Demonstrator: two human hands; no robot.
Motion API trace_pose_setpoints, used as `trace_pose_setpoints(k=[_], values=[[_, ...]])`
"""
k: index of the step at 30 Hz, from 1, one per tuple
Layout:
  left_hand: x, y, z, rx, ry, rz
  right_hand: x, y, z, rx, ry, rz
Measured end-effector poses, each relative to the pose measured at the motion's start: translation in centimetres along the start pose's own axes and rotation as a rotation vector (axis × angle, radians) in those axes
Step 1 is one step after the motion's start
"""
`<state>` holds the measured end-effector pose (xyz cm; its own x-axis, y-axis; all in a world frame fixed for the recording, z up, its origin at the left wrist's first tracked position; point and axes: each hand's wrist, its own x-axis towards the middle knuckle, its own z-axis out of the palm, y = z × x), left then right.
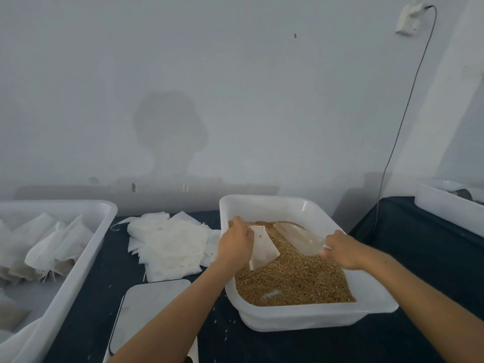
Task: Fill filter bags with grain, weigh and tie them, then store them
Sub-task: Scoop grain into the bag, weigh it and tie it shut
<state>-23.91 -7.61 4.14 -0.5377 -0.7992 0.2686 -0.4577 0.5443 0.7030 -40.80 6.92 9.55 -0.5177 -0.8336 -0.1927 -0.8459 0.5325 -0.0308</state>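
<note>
A white plastic tub [264, 205] in front of me holds golden-brown grain [296, 281]. Over the grain my left hand [235, 244] grips the top of an empty white filter bag [263, 247], whose lower end rests on the grain. My right hand [343, 251] holds the handle of a clear plastic scoop [298, 237], which lies on the grain with its blade pointing to the far left. A pile of flat empty filter bags [167, 244] lies left of the tub. A scale with a steel plate [149, 310] sits at the near edge.
A large white bin [86, 247] at the left holds several filled, tied bags [47, 247]. Another white tub [445, 205] stands at the far right, with a cable [403, 119] hanging down the wall from a socket. A dark cloth [419, 271] covers the table, with loose grains scattered on it.
</note>
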Motion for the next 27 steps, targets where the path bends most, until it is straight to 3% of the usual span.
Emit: trace_pose_setpoints(k=[3,6,9,12,14,17,21,23,25,27], values=[[0.1,0.6,-0.8,-0.033,-0.028,-0.011,1.0,-1.2,3.3,-0.054,0.058,0.089],[0.2,1.7,-2.2,-0.047,-0.047,0.003,1.2,-2.7,5.4,-0.076,-0.002,0.079],[0.3,2.9,-4.1,0.073,-0.056,0.079,1.2,-3.6,6.2,-0.127,-0.073,0.085],[0.3,3.9,-6.1,0.23,-0.041,0.186,0.5,-4.1,5.3,-0.05,0.008,-0.023],[0.2,4.4,-7.2,0.301,-0.037,0.229,-0.3,-4.4,3.8,0.175,0.048,-0.209],[0.0,5.2,-8.7,0.305,-0.043,0.246,-2.7,-7.1,1.1,0.707,-0.002,-0.424],[-0.8,5.2,-10.3,0.295,-0.003,0.262,-3.7,-11.3,0.9,1.054,0.181,-0.499],[-1.4,4.5,-10.8,0.297,0.064,0.283,-3.7,-12.7,1.4,1.267,0.189,-0.449],[-2.2,3.3,-11.5,0.144,0.135,0.238,-3.6,-13.9,1.7,1.52,0.102,-0.366],[-3.4,1.6,-12.2,-0.268,0.102,0.152,-3.5,-15.1,1.8,1.776,-0.041,-0.314]])
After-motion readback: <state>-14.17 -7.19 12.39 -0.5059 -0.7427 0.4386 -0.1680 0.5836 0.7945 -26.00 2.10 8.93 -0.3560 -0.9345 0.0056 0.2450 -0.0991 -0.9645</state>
